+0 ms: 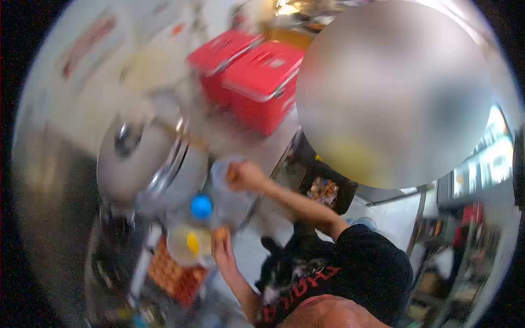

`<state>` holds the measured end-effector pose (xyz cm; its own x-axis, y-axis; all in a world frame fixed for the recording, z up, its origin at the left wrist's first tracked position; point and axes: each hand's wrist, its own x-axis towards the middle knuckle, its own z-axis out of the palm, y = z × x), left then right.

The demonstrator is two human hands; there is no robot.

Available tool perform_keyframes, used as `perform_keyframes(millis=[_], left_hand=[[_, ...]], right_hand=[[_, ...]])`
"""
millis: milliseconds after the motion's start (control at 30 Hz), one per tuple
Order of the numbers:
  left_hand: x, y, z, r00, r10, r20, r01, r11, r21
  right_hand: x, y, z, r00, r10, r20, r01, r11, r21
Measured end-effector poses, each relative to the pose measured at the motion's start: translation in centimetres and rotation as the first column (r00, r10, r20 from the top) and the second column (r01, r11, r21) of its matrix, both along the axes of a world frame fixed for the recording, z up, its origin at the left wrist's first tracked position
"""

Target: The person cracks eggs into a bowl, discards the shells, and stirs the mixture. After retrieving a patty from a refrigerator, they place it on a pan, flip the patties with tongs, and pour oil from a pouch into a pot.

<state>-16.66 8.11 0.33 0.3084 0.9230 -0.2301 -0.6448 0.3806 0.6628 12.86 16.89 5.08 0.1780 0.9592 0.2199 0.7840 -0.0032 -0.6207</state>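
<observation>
Big silver pot (128, 164) being carried by desk (263, 153), red coolers (265, 68) being seen beyond. Shell-like pieces (322, 190) being held in dark bin (346, 195): some eggs apparently opened already. Many brown eggs (164, 268) being left whole in tray. Pale bowl (176, 235) being partly filled by yellow yolk (193, 243). Beside bowl, single egg (220, 234) being clasped in narrow grip of left hand (227, 261); blurred brown piece (233, 173) being enclosed by right hand (251, 176).

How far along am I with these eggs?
Partway, I'd judge: something yellow, likely egg, is in the bowl, and shell-like pieces sit nearby. Your left hand holds what looks like an egg; your right hand is too blurred. Many eggs remain uncracked.
</observation>
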Motion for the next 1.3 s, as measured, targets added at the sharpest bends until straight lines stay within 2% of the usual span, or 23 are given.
perform_keyframes(millis=[33, 67, 100, 133, 167, 200, 233, 267, 367, 400, 533, 600, 633, 667, 767, 867, 967, 1033, 1067, 1100, 1167, 1267, 1300], left_hand=[[0.8, -0.1, 1.6, 0.996, 0.073, 0.048, -0.065, 0.987, -0.15], [1.4, 0.6, 1.0, 0.998, 0.064, -0.005, -0.064, 0.991, -0.115], [1.6, 1.3, 0.3, 0.997, 0.075, -0.017, -0.076, 0.992, -0.105], [1.8, 1.5, -0.5, 0.993, 0.109, -0.041, -0.113, 0.987, -0.115], [2.0, 2.4, -1.4, 0.99, 0.127, -0.065, -0.135, 0.981, -0.14], [2.4, 2.5, -1.6, 0.984, 0.154, -0.087, -0.164, 0.978, -0.131], [2.5, 3.0, -1.5, 0.982, 0.16, -0.101, -0.17, 0.98, -0.103], [2.6, 4.0, -1.8, 0.978, 0.175, -0.116, -0.185, 0.979, -0.083], [2.1, 4.7, -2.0, 0.971, 0.183, -0.153, -0.194, 0.979, -0.063], [1.9, 4.9, -1.9, 0.968, 0.188, -0.167, -0.201, 0.977, -0.067], [1.7, 4.6, -1.5, 0.967, 0.182, -0.179, -0.198, 0.977, -0.082], [1.5, 3.9, -2.8, 0.964, 0.2, -0.175, -0.218, 0.972, -0.092], [1.5, 3.6, -3.1, 0.965, 0.194, -0.177, -0.213, 0.972, -0.095], [1.4, 3.3, -3.5, 0.965, 0.192, -0.178, -0.211, 0.973, -0.094], [1.3, 2.2, -3.0, 0.968, 0.175, -0.178, -0.196, 0.975, -0.105], [1.1, 1.2, -2.3, 0.974, 0.137, -0.18, -0.16, 0.98, -0.12], [1.0, 0.3, -2.6, 0.969, 0.122, -0.214, -0.154, 0.978, -0.141], [0.6, -0.4, -2.6, 0.969, 0.13, -0.209, -0.163, 0.975, -0.15], [0.5, -0.5, -2.7, 0.97, 0.13, -0.206, -0.164, 0.974, -0.156], [0.5, -0.6, -2.5, 0.97, 0.129, -0.207, -0.162, 0.975, -0.152], [0.3, -1.0, -2.3, 0.97, 0.133, -0.201, -0.165, 0.975, -0.152], [0.0, -1.5, -3.0, 0.975, 0.142, -0.169, -0.168, 0.975, -0.149], [-0.2, -1.7, -3.0, 0.976, 0.142, -0.163, -0.167, 0.975, -0.147]], right_hand=[[0.7, 0.4, -2.8, 0.991, 0.101, -0.085, -0.101, 0.995, 0.006], [1.0, 0.0, -3.4, 0.994, 0.1, -0.036, -0.1, 0.995, 0.01], [0.6, -1.0, -0.1, 0.933, 0.072, -0.352, -0.078, 0.997, -0.003], [-0.9, -2.2, 3.6, 0.863, 0.022, -0.505, 0.028, 0.995, 0.092], [0.3, -0.9, -0.6, 0.925, 0.048, -0.377, 0.03, 0.98, 0.198], [-0.5, -1.7, 1.6, 0.827, 0.036, -0.561, 0.035, 0.993, 0.116], [-0.4, -1.6, -0.3, 0.771, 0.023, -0.636, 0.065, 0.991, 0.114], [-0.3, -1.3, -1.2, 0.663, 0.023, -0.748, 0.031, 0.998, 0.058], [-2.6, -1.8, -0.5, 0.213, -0.026, -0.977, 0.062, 0.998, -0.013], [-2.8, -1.6, -0.4, 0.234, -0.033, -0.972, 0.001, 0.999, -0.033], [-3.1, -1.2, 2.0, 0.197, 0.039, -0.98, 0.157, 0.985, 0.071], [-1.4, -0.8, -2.0, 0.196, 0.003, -0.981, -0.01, 1.0, 0.001], [-1.3, -0.5, -2.3, 0.194, -0.012, -0.981, -0.09, 0.995, -0.03], [-1.1, -0.4, -2.5, 0.293, -0.008, -0.956, -0.152, 0.987, -0.055], [-1.3, -0.2, -2.0, 0.04, 0.075, -0.996, 0.083, 0.993, 0.078], [-1.9, -1.1, -1.7, 0.296, -0.037, -0.954, -0.094, 0.993, -0.068], [-1.2, -0.9, 0.4, 0.343, 0.024, -0.939, 0.034, 0.999, 0.038], [-0.1, 0.0, -1.3, 0.731, -0.011, -0.682, -0.001, 1.0, -0.016], [0.6, 0.3, -2.3, 0.871, -0.021, -0.491, -0.003, 0.999, -0.048], [0.2, 0.3, -1.5, 0.931, -0.006, -0.364, -0.012, 0.999, -0.046], [-0.8, 0.4, 1.3, 0.996, 0.035, -0.083, -0.04, 0.998, -0.053], [1.2, 1.9, -2.5, 0.982, 0.129, 0.137, -0.152, 0.973, 0.174], [1.4, 1.6, -1.9, 0.993, 0.037, 0.114, -0.054, 0.987, 0.15]])
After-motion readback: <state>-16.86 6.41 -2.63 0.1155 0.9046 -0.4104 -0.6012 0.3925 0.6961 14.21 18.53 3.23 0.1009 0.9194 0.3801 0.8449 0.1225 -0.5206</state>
